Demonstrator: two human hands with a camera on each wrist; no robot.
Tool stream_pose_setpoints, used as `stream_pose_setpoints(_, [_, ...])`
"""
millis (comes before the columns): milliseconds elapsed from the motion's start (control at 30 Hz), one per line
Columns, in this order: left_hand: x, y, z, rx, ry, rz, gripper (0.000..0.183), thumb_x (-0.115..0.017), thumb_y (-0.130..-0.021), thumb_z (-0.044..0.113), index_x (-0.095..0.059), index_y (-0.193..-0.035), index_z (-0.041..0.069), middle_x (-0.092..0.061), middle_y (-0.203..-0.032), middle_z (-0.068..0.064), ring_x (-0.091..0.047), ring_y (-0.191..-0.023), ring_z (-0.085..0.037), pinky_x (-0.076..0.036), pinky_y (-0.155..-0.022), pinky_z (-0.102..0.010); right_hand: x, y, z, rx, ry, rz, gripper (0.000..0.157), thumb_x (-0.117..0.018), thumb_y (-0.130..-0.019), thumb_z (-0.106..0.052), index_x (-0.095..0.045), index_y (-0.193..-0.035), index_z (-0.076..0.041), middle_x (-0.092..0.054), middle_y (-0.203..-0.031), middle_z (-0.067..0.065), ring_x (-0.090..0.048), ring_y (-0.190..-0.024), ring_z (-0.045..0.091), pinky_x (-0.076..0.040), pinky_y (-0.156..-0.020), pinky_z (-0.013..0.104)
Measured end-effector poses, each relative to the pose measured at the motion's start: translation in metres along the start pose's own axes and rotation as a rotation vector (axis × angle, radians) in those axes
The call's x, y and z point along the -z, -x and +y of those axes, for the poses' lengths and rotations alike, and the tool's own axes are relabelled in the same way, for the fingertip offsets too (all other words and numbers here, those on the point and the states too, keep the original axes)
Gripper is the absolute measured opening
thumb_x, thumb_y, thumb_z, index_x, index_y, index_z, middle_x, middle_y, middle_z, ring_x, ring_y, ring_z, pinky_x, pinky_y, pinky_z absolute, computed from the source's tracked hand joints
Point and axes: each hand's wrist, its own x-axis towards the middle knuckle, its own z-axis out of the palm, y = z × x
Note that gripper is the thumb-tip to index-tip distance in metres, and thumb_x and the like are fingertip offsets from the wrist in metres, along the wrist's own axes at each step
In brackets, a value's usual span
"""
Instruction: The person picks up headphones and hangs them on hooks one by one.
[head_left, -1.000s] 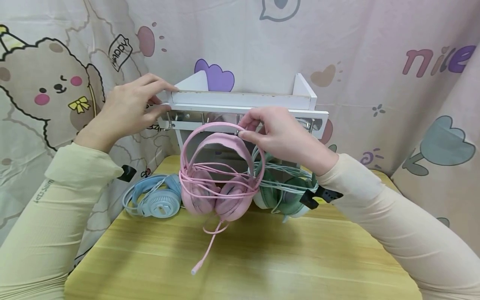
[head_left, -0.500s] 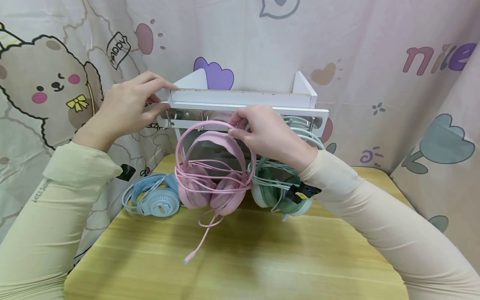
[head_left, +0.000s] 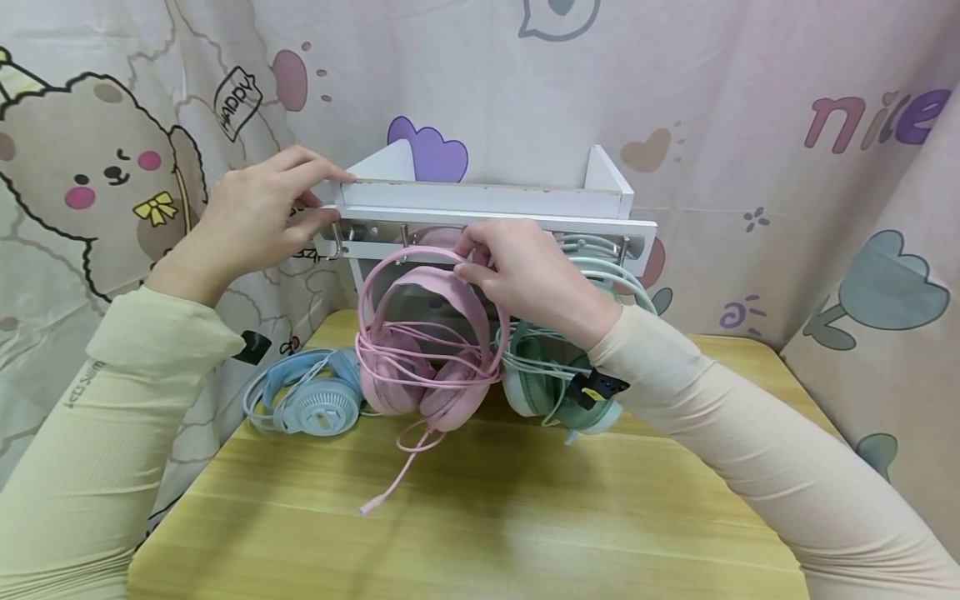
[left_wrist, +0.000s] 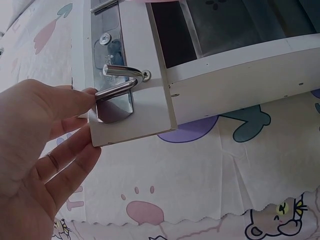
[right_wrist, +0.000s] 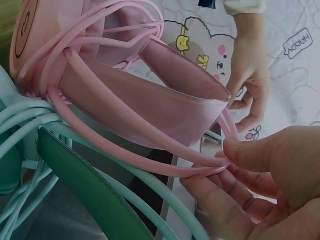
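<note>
A pink headset [head_left: 390, 387] with its cable wound round the ear cups hangs in front of a white rack [head_left: 480, 200]. My right hand [head_left: 525, 271] pinches its thin headband bows between thumb and fingers, close to the row of metal hooks. The right wrist view shows the same grip on the pink bows [right_wrist: 125, 157], with the padded band [right_wrist: 145, 110] below them. With thumb and fingers, my left hand [head_left: 255, 221] holds the rack's left end. A bare metal hook [left_wrist: 120, 80] is right at that thumb in the left wrist view.
A mint-green headset [head_left: 536, 387] hangs at the rack's right, partly behind my right wrist. Blue headphones [head_left: 322, 408] lie on the wooden table [head_left: 480, 533] at the left. A patterned curtain [head_left: 735, 108] surrounds the back and sides.
My right hand has shifted left with the pink headset, which now sits farther from the green one. More of the mint-green bows shows. The left hand has kept its hold on the rack.
</note>
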Motion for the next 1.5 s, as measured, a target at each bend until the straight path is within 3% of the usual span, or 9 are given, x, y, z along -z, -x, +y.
stream_pose_setpoints(467, [-0.002, 0.000, 0.001, -0.003, 0.003, 0.012, 0.041, -0.069, -0.094, 0.016, -0.061, -0.133, 0.024, -0.062, -0.127, -0.003, -0.073, -0.093, -0.027, -0.043, -0.060, -0.042, -0.005, -0.007, -0.007, 0.044, 0.046, 0.021, 0.011, -0.066, -0.097, -0.025, -0.071, -0.101, -0.017, -0.057, -0.086, 0.001, -0.053, -0.082, 0.017, -0.043, -0.070, 0.030])
stream_pose_setpoints(1233, [-0.001, -0.001, 0.001, -0.017, 0.002, 0.031, 0.041, -0.069, -0.094, 0.016, -0.062, -0.133, 0.023, -0.062, -0.128, -0.004, -0.073, -0.093, -0.028, -0.044, -0.061, -0.044, 0.001, -0.010, -0.002, 0.030, 0.015, 0.043, 0.014, -0.066, -0.097, -0.022, -0.072, -0.106, -0.014, -0.060, -0.094, 0.002, -0.056, -0.087, 0.016, -0.048, -0.073, 0.030])
stream_pose_setpoints(1500, [-0.002, 0.000, 0.001, -0.011, 0.002, 0.029, 0.041, -0.069, -0.094, 0.016, -0.061, -0.134, 0.023, -0.062, -0.127, -0.004, -0.073, -0.092, -0.028, -0.043, -0.061, -0.044, -0.005, -0.013, -0.003, 0.009, 0.077, 0.012, 0.016, -0.065, -0.098, -0.026, -0.072, -0.109, -0.015, -0.058, -0.092, 0.004, -0.055, -0.084, 0.018, -0.048, -0.068, 0.030])
